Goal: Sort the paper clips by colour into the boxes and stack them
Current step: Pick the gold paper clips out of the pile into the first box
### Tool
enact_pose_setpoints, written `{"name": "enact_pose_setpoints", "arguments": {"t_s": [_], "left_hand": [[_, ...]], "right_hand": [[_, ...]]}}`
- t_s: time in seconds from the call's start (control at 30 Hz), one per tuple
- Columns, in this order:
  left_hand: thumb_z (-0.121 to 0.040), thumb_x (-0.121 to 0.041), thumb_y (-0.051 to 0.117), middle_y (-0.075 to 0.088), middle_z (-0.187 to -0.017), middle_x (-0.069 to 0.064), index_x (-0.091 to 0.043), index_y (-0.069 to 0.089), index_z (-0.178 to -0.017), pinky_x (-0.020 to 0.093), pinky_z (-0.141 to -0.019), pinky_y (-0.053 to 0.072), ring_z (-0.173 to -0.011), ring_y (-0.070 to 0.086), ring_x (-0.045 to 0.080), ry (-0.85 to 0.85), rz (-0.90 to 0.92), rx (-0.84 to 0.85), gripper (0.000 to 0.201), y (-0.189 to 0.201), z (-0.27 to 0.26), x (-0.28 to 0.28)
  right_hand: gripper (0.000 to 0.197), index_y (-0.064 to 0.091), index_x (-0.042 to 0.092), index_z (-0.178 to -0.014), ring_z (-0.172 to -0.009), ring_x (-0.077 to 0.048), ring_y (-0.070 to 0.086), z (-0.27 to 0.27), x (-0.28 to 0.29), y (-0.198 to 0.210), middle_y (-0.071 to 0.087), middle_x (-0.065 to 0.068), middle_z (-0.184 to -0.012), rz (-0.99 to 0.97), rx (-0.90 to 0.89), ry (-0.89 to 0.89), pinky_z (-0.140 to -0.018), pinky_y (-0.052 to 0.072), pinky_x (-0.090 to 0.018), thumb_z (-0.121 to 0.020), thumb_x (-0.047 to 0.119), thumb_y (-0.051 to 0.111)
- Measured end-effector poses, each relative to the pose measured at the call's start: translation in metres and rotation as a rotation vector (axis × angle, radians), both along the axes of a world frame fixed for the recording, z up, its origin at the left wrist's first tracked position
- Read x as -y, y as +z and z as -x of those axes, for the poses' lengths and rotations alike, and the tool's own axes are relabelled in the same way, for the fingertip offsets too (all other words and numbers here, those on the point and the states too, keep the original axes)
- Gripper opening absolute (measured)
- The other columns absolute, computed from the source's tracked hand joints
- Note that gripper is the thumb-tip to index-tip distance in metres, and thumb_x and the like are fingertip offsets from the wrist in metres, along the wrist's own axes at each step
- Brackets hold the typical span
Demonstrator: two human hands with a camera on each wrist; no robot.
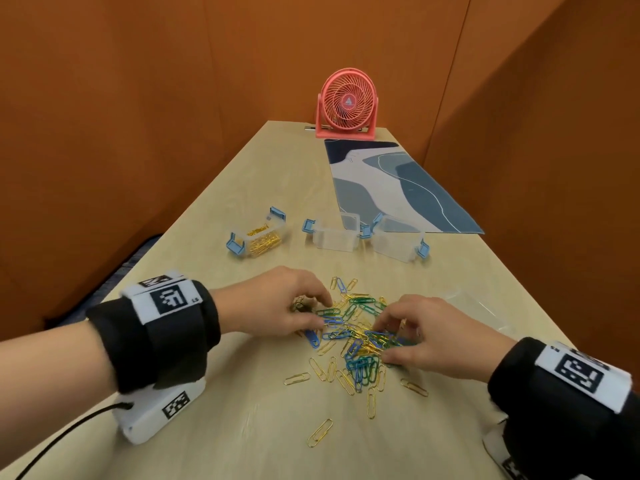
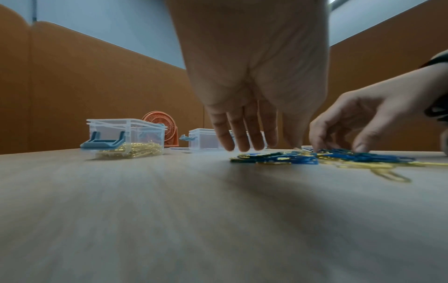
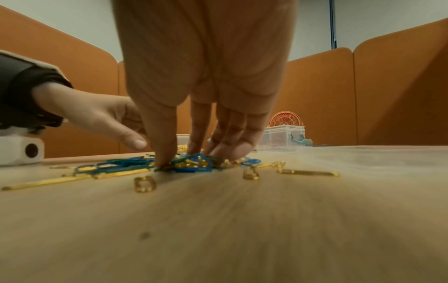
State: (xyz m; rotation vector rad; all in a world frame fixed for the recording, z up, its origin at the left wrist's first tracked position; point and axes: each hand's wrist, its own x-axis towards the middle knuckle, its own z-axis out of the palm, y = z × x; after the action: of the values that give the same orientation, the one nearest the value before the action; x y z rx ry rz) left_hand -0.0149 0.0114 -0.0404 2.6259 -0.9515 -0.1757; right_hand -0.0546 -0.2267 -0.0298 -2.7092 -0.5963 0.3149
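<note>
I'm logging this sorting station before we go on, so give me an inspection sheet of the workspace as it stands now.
Surface: pale wooden table, patterned blue mat at far right.
Job's things: mixed gold, blue and green paper clips heaped near the front; left box holds gold clips; middle box and right box look empty.
Clutter: pink desk fan at the far end; a clear lid by the heap.
Grips: left hand and right hand both picking in the heap, fingers curled.
Cables: black cable from the left wrist unit.
Surroundings: orange partition walls.
</note>
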Motion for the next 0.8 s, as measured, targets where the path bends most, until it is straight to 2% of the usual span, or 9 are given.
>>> {"name": "enact_pose_setpoints", "arguments": {"t_s": [0.07,0.13,0.27,0.37,0.5,0.57,0.6,0.67,0.8], "left_hand": [[-0.081,-0.046,0.066,0.059,-0.115,-0.008,-0.027,0.062,-0.116,0.02,-0.093,0.04,-0.105,0.053,0.005,-0.054,0.034,0.007,0.041,0.001,0.005,0.006],[-0.077,-0.048,0.07,0.057,-0.117,-0.01,-0.029,0.062,-0.117,0.017,-0.093,0.038,-0.107,0.05,0.002,-0.097,0.005,-0.033,0.046,0.003,0.011,0.019],[-0.08,-0.036,0.071,0.06,-0.102,-0.006,-0.024,0.071,-0.104,0.022,-0.086,0.043,-0.092,0.054,0.005,-0.108,-0.016,-0.063,0.027,0.002,0.016,0.031],[-0.083,-0.03,0.069,0.06,-0.087,-0.01,-0.023,0.073,-0.097,0.023,-0.079,0.048,-0.08,0.057,0.005,-0.056,0.007,-0.078,0.016,0.003,0.017,0.021],[-0.085,-0.026,0.064,0.06,-0.081,-0.011,-0.022,0.072,-0.091,0.021,-0.074,0.049,-0.076,0.057,0.007,-0.04,0.016,-0.058,0.01,0.0,0.024,0.006],[-0.084,-0.025,0.063,0.061,-0.08,-0.011,-0.022,0.071,-0.088,0.023,-0.074,0.049,-0.075,0.058,0.008,-0.029,0.034,-0.055,0.009,0.0,0.027,0.003],[-0.084,-0.026,0.064,0.06,-0.081,-0.011,-0.022,0.071,-0.089,0.024,-0.074,0.049,-0.077,0.058,0.007,-0.018,0.05,-0.046,0.01,0.001,0.027,0.002],[-0.083,-0.034,0.067,0.06,-0.087,-0.011,-0.024,0.071,-0.096,0.022,-0.077,0.048,-0.081,0.057,0.007,-0.002,0.075,-0.029,0.017,0.003,0.027,0.007],[-0.074,-0.047,0.073,0.056,-0.095,-0.009,-0.028,0.068,-0.109,0.014,-0.076,0.043,-0.081,0.053,0.002,-0.03,-0.001,-0.089,0.04,0.003,0.025,0.026]], "right_hand": [[0.018,0.066,0.03,-0.095,-0.071,-0.004,0.051,0.0,-0.004,-0.001,0.055,0.011,-0.088,-0.044,0.002,0.009,-0.069,0.043,-0.016,-0.078,0.032,0.071],[0.011,0.068,0.026,-0.091,-0.067,-0.005,0.053,0.0,-0.006,-0.002,0.057,0.011,-0.08,-0.065,0.001,0.004,-0.064,0.042,-0.014,-0.08,0.028,0.071],[0.006,0.071,0.022,-0.086,-0.062,-0.001,0.052,-0.001,-0.002,-0.001,0.061,0.01,-0.076,-0.083,0.038,-0.036,-0.057,0.039,-0.006,-0.084,0.021,0.065],[0.009,0.071,0.019,-0.084,-0.06,0.0,0.051,-0.003,-0.001,-0.002,0.061,0.008,-0.072,-0.117,0.095,-0.095,-0.055,0.04,-0.006,-0.084,0.016,0.062],[0.011,0.069,0.018,-0.085,-0.062,-0.002,0.05,-0.004,0.003,-0.003,0.061,0.005,-0.073,-0.1,0.166,-0.17,-0.053,0.038,-0.007,-0.085,0.014,0.059],[0.012,0.067,0.02,-0.087,-0.067,-0.007,0.053,-0.004,0.005,-0.005,0.061,0.005,-0.077,-0.062,0.156,-0.199,-0.057,0.039,-0.01,-0.084,0.014,0.057],[0.012,0.066,0.022,-0.088,-0.072,-0.01,0.055,-0.004,0.005,-0.005,0.061,0.005,-0.079,-0.042,0.151,-0.209,-0.061,0.042,-0.016,-0.084,0.015,0.057],[0.013,0.064,0.024,-0.095,-0.081,-0.012,0.054,-0.004,0.004,-0.005,0.058,0.005,-0.088,-0.023,0.166,-0.197,-0.069,0.043,-0.021,-0.085,0.019,0.057],[0.02,0.066,0.029,-0.102,-0.086,-0.008,0.051,-0.001,-0.002,0.0,0.055,0.008,-0.095,-0.054,0.136,-0.051,-0.076,0.04,-0.021,-0.082,0.029,0.066]]}}
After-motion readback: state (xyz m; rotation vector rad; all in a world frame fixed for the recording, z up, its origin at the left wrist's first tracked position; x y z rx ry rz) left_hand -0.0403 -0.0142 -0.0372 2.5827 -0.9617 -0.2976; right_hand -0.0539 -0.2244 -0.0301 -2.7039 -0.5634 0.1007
